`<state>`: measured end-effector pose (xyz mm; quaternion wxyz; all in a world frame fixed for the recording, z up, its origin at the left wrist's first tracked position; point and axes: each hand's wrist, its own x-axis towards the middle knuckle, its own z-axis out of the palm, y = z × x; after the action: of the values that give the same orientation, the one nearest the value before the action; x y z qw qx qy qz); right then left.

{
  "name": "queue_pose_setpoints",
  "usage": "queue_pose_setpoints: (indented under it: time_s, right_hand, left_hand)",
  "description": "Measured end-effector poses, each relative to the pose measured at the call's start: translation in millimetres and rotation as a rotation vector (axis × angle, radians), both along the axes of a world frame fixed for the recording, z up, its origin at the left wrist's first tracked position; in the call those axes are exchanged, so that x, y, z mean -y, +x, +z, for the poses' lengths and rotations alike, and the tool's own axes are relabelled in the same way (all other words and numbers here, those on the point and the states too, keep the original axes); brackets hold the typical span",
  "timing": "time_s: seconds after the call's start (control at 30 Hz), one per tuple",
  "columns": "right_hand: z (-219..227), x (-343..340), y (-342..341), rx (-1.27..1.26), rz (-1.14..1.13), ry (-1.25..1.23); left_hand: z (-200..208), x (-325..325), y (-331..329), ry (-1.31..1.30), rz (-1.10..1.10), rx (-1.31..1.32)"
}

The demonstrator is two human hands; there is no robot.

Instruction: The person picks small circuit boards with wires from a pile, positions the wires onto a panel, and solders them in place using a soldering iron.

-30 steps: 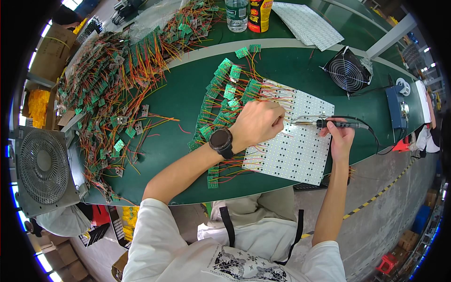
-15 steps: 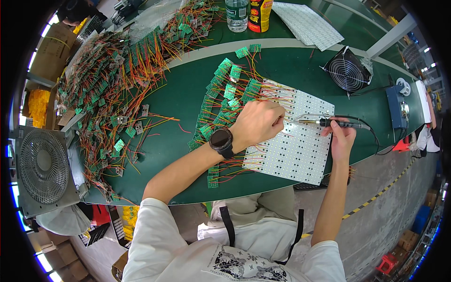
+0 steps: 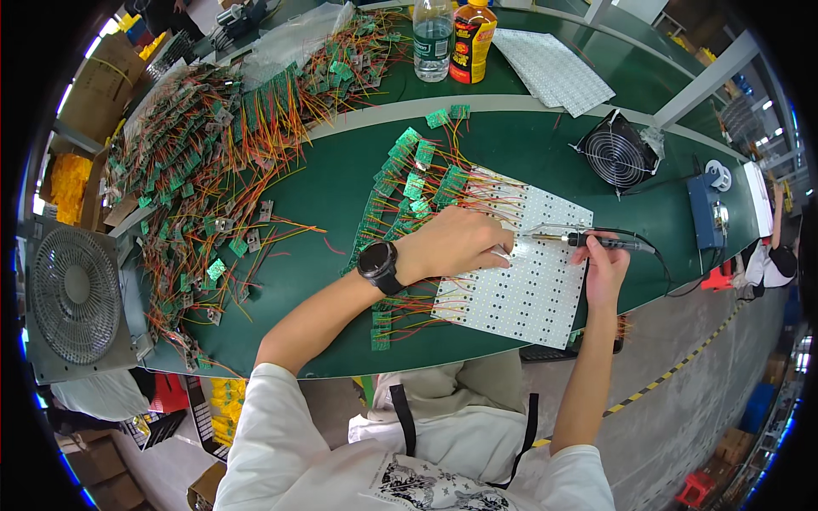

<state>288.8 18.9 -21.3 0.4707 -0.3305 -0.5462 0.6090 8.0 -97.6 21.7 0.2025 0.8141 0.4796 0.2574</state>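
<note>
A white perforated LED panel (image 3: pixel 545 294) lies on the green table before me, with red and yellow wires along its left edge. Those wires lead to small green circuit boards (image 3: pixel 366 223) in overlapping rows. My left hand (image 3: pixel 460 243), a black watch (image 3: pixel 377 263) on its wrist, is over the panel's left part with thumb and fingers pinched together; whatever lies between them is too small to make out. In my right hand (image 3: pixel 605 266) is a soldering iron (image 3: pixel 607 242), gripped by its black handle. Its metal tip points left, close to my left fingertips, just over the panel.
A big heap of wired boards (image 3: pixel 183 145) covers the table's left side. Behind stand a water bottle (image 3: pixel 432 43), a drink bottle (image 3: pixel 471 43) and stacked white panels (image 3: pixel 554 68). A small black fan (image 3: pixel 615 153) and blue soldering station (image 3: pixel 709 209) are right; a grey fan (image 3: pixel 77 298) is left.
The whole view has shifted slightly. My left hand has uncurled somewhat, its fingertips now lower on the panel. The soldering iron keeps about the same place over the panel.
</note>
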Motion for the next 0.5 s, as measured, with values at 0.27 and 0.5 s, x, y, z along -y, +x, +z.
queue_pose_setpoints:
  time_s: [0.27, 0.5]
  right_hand:
    - [2, 1, 0, -0.008, -0.022, -0.003]
    - [-1, 0, 1, 0.004, -0.010, -0.005]
  left_hand:
    - [-3, 0, 16, 0.220, 0.141, -0.059]
    - [-6, -4, 15, 0.428, 0.180, 0.016]
